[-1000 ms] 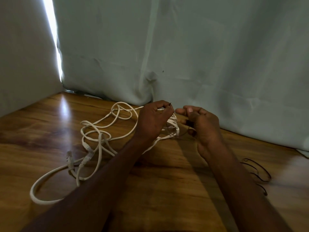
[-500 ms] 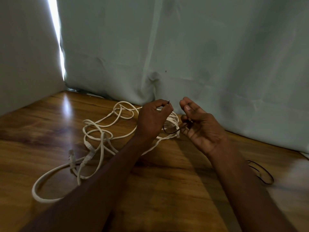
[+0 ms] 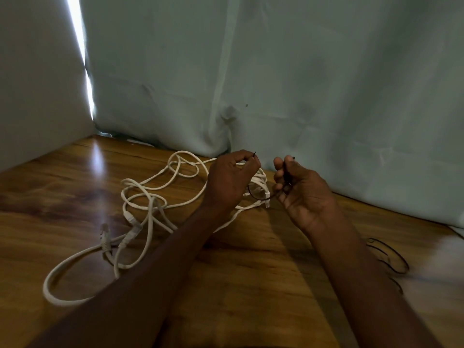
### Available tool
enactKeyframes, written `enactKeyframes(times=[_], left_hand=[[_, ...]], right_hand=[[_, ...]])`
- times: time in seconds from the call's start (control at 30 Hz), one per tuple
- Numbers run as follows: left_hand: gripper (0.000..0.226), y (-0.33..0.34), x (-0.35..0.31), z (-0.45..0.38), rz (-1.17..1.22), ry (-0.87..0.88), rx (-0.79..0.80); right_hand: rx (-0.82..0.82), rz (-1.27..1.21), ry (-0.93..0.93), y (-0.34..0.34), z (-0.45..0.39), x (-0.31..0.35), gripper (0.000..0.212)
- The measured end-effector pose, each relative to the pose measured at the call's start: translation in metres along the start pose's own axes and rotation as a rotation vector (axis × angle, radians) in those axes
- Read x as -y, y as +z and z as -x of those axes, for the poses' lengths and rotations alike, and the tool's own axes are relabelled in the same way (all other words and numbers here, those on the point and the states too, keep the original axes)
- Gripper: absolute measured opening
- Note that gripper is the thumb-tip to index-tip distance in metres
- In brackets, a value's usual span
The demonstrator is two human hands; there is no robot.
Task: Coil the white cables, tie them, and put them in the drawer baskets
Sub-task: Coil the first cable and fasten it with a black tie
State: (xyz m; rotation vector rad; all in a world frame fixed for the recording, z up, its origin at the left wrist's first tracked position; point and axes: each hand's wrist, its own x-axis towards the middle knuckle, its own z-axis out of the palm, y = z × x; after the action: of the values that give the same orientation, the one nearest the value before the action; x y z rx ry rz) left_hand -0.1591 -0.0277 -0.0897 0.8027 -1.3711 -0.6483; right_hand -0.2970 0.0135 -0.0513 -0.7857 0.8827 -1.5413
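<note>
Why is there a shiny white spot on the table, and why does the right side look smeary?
Head view: bright light through the curtain gap glares off the wooden table; the table's right edge by the thin black wires is blurred; the white cables stay fairly sharp; the room is dim overall.

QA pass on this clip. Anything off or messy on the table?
Yes. The white cables lie in a loose tangle on the table, only partly coiled near the hands, with connector ends splayed out. The left hand and right hand each pinch an end of a thin black tie. More black ties lie scattered at right.
</note>
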Motion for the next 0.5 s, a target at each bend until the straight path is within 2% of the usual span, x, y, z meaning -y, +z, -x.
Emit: enactKeyframes(times=[0.07, 0.13, 0.2, 0.23, 0.3, 0.5], left_hand=[[0.018, 0.001, 0.002, 0.0, -0.001, -0.009, -0.017], [0.017, 0.002, 0.003, 0.0, -0.009, -0.025, -0.025], [0.017, 0.001, 0.004, -0.001, -0.008, -0.037, -0.036], [0.017, 0.001, 0.004, -0.002, -0.003, -0.036, -0.042], [0.017, 0.001, 0.004, -0.003, 0.005, -0.034, -0.049], [0.015, 0.004, 0.003, 0.0, -0.028, -0.06, -0.056]], right_hand=[[-0.128, 0.178, -0.075, -0.001, 0.001, -0.004, 0.009], [-0.283, 0.453, -0.301, -0.005, -0.001, -0.01, 0.014], [-0.344, 0.642, -0.489, -0.007, -0.003, -0.015, 0.018], [-0.354, 0.668, -0.516, -0.006, -0.004, -0.016, 0.016], [-0.347, 0.662, -0.493, -0.006, -0.005, -0.015, 0.012], [-0.272, 0.571, -0.38, 0.002, -0.003, -0.012, 0.023]])
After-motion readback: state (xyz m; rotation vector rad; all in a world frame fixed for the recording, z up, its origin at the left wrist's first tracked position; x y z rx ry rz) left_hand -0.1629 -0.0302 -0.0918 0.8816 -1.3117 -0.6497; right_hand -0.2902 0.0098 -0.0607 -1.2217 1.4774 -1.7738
